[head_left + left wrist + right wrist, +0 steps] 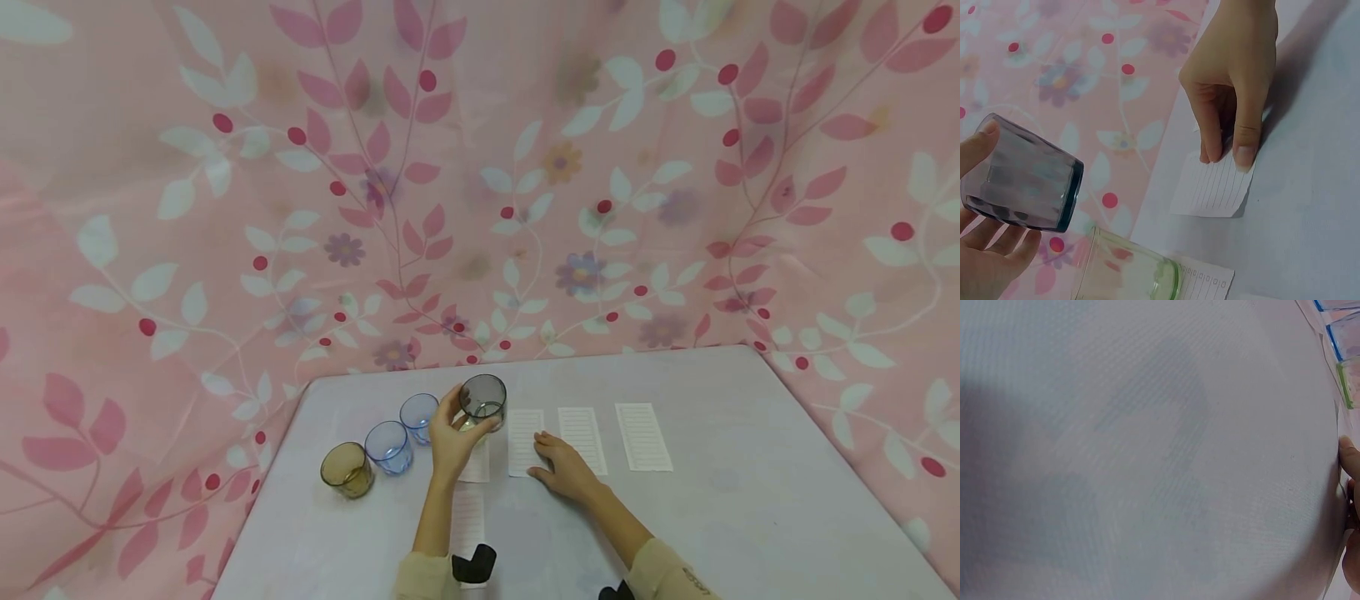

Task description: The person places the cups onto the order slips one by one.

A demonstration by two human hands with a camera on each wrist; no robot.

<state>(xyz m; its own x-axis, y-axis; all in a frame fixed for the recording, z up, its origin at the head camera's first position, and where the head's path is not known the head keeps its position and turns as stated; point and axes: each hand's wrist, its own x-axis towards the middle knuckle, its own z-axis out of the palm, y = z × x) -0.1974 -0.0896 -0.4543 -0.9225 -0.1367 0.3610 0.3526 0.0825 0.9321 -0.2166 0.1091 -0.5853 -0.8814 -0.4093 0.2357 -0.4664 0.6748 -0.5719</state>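
My left hand (452, 442) grips a grey clear glass (483, 396), thumb on one side and fingers round the other, raised above the table. Partly hidden behind this hand is a pale green glass (1129, 269) standing on a lined paper strip (1204, 281). My right hand (567, 471) rests on another lined paper strip (524, 450). Its thumb and fingertips press down on the paper with a gap between them, seen in the left wrist view. Only some of its fingers (1352, 462) show at the edge of the right wrist view.
To the left stand two blue glasses (390, 448) and an amber glass (348, 471). More lined strips lie to the right (643, 437) and nearer the front (468, 517) on the white-covered table (750, 500). A pink floral cloth (480, 208) hangs behind the table.
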